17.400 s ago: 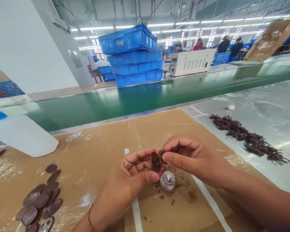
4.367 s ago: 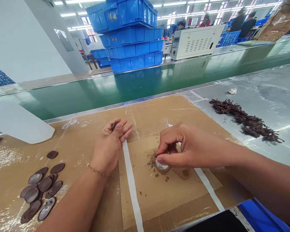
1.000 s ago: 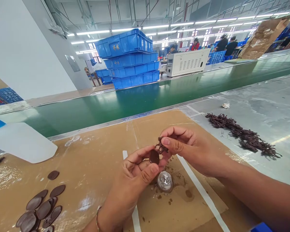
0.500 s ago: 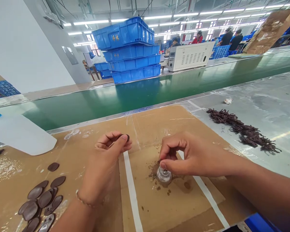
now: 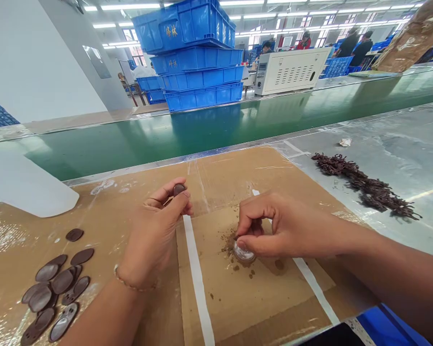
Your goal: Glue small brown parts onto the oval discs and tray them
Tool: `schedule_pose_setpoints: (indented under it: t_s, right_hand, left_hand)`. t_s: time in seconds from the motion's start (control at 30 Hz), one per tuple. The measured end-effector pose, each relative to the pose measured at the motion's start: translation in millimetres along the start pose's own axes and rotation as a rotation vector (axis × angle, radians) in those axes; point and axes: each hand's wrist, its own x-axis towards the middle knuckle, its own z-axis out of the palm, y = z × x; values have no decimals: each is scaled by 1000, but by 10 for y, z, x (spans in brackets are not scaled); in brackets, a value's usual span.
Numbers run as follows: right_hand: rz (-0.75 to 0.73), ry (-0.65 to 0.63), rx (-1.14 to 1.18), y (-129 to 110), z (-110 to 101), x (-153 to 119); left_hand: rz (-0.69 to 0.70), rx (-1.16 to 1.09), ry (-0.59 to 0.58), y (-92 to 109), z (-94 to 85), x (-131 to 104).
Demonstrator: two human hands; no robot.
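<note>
My left hand [image 5: 164, 211] is raised over the cardboard, with a small dark brown disc [image 5: 179, 189] pinched between thumb and fingers. The disc's flat side faces up and toward me. My right hand [image 5: 265, 228] is bent, its thumb and fingertips pressed together over a small clear round dish [image 5: 244, 254]. The thumb covers part of the dish, so whatever the fingertips hold is hidden. Brown smears and crumbs surround the dish on a cardboard sheet [image 5: 274, 293]. At lower left lies a loose pile of dark brown oval pieces [image 5: 63, 281], one of them with small holes.
A white plastic container [image 5: 36, 185] lies at the left. Dark, twisted strands [image 5: 364, 185] are heaped on the grey table at the right. Beyond runs a green conveyor belt [image 5: 137, 144], with stacked blue crates [image 5: 202, 72] and a white metal box [image 5: 292, 72] behind. People work farther back.
My left hand has risen slightly and tilted the disc so its flat face shows. My right hand has sunk lower over the dish, covering more of it. The camera view has tipped downward.
</note>
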Motion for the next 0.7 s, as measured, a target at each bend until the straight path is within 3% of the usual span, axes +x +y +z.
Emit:
schedule_pose_setpoints:
  t_s: [0.23, 0.33, 0.47, 0.7]
  right_hand:
    - [-24, 72, 58, 42, -1, -2]
    - [-12, 163, 271, 58, -14, 11]
    - [-30, 254, 570, 63, -47, 42]
    - [-129, 264, 703, 103, -40, 75]
  left_hand:
    - [-8, 22, -119, 2, -13, -28]
    - [-9, 21, -206, 10, 17, -62]
    - [-91, -21, -221, 57, 88, -166]
    - [-205, -119, -428, 32, 136, -292]
